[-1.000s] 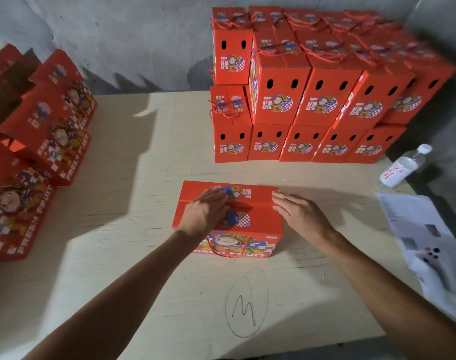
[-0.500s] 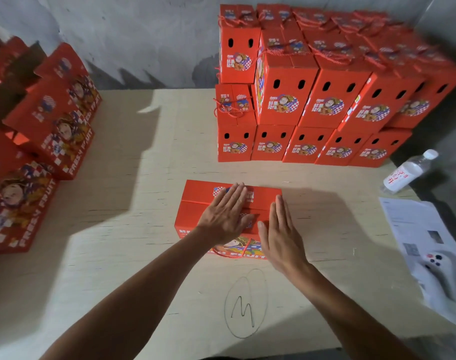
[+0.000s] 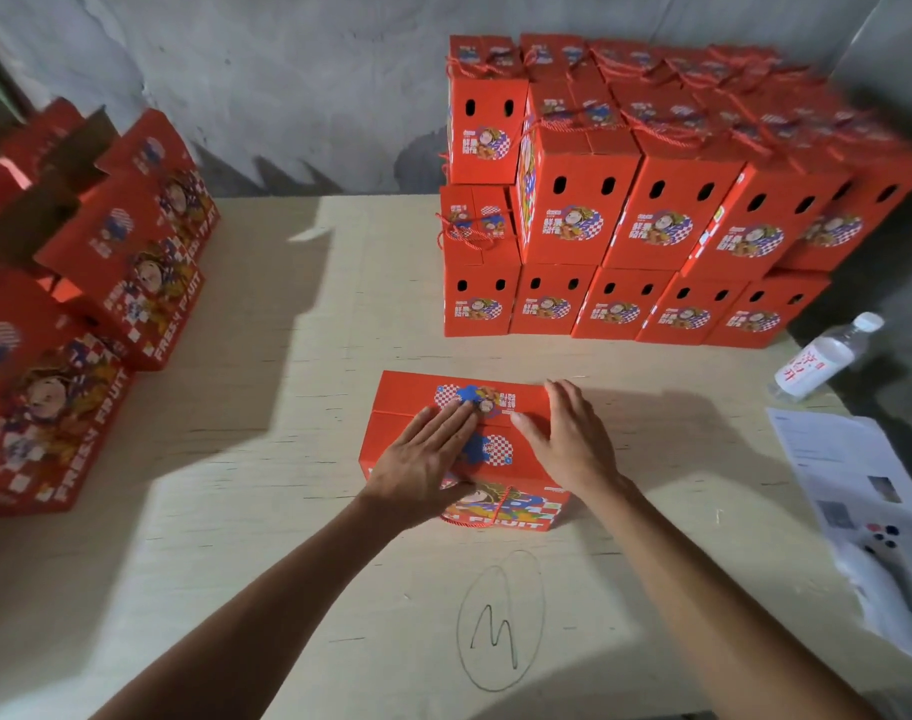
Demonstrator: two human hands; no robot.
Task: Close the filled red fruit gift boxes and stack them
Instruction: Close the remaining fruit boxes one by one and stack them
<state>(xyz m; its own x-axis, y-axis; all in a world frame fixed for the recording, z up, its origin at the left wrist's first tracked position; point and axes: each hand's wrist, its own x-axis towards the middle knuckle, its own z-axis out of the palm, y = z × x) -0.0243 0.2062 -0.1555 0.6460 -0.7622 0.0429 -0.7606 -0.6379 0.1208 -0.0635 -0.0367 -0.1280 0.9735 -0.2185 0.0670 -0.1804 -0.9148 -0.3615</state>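
Observation:
A red fruit gift box (image 3: 407, 402) stands in the middle of the pale table (image 3: 266, 459), its top flaps folded down and a red cord handle hanging over its near face. My left hand (image 3: 427, 462) lies flat on the top with straight fingers pointing away. My right hand (image 3: 570, 439) presses flat on the right half of the top, fingers near the far edge. At the back right stands a stack of closed red boxes (image 3: 651, 210), two and three layers high.
Open and tilted red boxes (image 3: 116, 262) crowd the table's left side. A plastic water bottle (image 3: 820, 363) lies at the right edge, with white papers (image 3: 854, 475) and a white controller below it. A pencilled oval mark (image 3: 498, 623) is near the front edge.
My right hand slid from the box's near right corner up onto the right of the top. My left hand stayed flat on the lid.

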